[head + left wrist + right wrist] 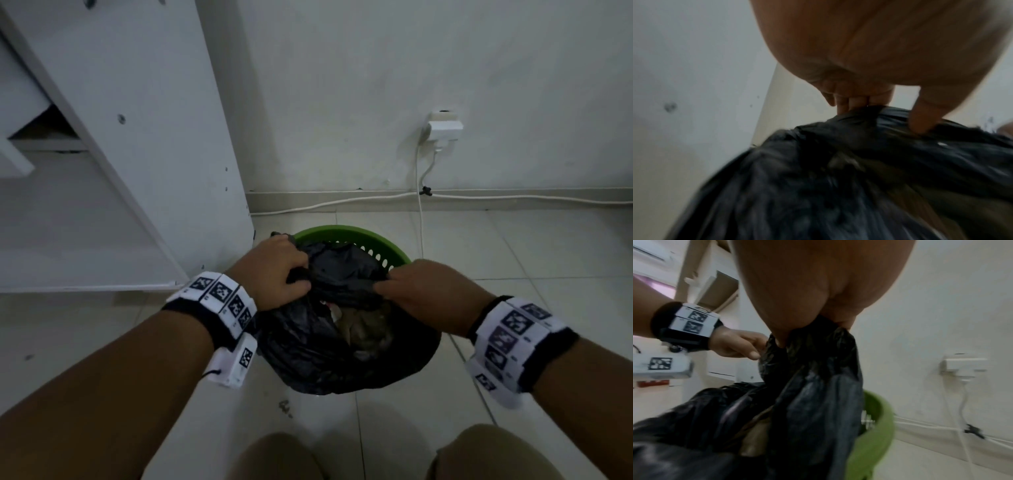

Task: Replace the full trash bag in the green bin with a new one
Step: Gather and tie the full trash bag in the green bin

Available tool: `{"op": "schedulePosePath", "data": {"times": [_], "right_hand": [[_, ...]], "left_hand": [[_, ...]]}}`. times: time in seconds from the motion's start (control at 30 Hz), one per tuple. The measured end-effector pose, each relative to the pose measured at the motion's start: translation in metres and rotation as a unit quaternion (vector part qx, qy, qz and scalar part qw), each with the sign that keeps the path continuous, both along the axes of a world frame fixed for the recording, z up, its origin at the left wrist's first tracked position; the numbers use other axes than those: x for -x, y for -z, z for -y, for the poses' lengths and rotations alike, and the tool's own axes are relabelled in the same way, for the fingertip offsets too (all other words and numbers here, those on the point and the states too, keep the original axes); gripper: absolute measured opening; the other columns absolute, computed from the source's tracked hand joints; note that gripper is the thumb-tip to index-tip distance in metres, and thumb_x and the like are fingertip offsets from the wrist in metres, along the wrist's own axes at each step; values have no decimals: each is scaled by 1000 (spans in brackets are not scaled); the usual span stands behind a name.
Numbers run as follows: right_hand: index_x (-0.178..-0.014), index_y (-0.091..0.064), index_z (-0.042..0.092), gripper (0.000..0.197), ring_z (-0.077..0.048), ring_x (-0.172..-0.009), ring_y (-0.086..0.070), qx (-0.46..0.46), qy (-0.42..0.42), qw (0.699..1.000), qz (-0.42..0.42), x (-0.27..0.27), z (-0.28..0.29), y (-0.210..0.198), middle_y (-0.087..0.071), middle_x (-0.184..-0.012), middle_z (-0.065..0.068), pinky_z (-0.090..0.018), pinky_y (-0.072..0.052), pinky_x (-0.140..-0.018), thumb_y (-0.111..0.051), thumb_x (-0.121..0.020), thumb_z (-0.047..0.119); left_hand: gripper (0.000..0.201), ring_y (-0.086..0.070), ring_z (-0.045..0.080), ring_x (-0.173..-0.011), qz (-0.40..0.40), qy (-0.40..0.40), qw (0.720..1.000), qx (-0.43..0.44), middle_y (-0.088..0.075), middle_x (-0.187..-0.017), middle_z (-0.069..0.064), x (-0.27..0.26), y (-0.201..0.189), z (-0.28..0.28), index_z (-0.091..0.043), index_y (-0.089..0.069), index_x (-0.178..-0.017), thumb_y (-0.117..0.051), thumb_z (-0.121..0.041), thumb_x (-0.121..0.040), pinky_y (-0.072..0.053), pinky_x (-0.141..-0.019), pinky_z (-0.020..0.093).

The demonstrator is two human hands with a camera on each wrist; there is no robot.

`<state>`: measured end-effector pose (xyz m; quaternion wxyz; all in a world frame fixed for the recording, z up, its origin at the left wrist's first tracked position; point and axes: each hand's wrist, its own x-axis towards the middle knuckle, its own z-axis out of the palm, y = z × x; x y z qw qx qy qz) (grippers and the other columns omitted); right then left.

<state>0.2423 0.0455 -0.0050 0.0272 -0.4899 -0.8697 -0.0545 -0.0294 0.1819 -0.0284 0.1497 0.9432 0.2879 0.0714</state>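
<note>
Over the green bin (383,241), both hands pinch the upright black bag's (308,346) mouth.

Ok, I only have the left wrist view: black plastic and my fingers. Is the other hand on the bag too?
Observer: Yes. The right hand pinches the black bag at its gathered top, opposite the left hand.
Operator: Where's the bin?
Observer: The green bin shows only its far rim behind the bag; the bag hides the rest.
Operator: Is the mouth closed?
Observer: Not fully. Between the two grips a gap shows trash inside.
</note>
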Motion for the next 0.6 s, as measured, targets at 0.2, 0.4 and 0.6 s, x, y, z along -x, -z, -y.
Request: {"op": "schedulePosePath", "data": {"times": [0.2,0.4,0.6], "right_hand": [[-109,-67,23,46,-30,-88,-62,87,197,976,7,-9,-17,-25,-60,-102,-8,-39,-50,-77,-40,-82,48],[-117,-61,18,34,-25,-99,-60,111,180,961,-177,52,-42,-39,-64,-109,-7,-37,-46,-84,-57,-91,40],[-99,-69,22,20,-18,-81,-64,12,139,961,-239,33,-26,-47,-73,-90,0,-32,-45,-68,-53,-95,33]], "left_hand": [[27,-60,23,-77,68,-24,996,-52,-63,-84,1,-13,-25,17,-19,-63,-89,-46,-40,-94,-50,-65,38],[20,-59,22,-76,159,-50,981,-99,-63,-86,3,-34,-33,37,-15,-67,-95,-55,-30,-92,-46,-60,34],[22,-59,8,-68,107,-90,989,42,-61,-71,-11,20,-29,17,-33,-62,-75,-58,-35,-97,-48,-64,29]]}}
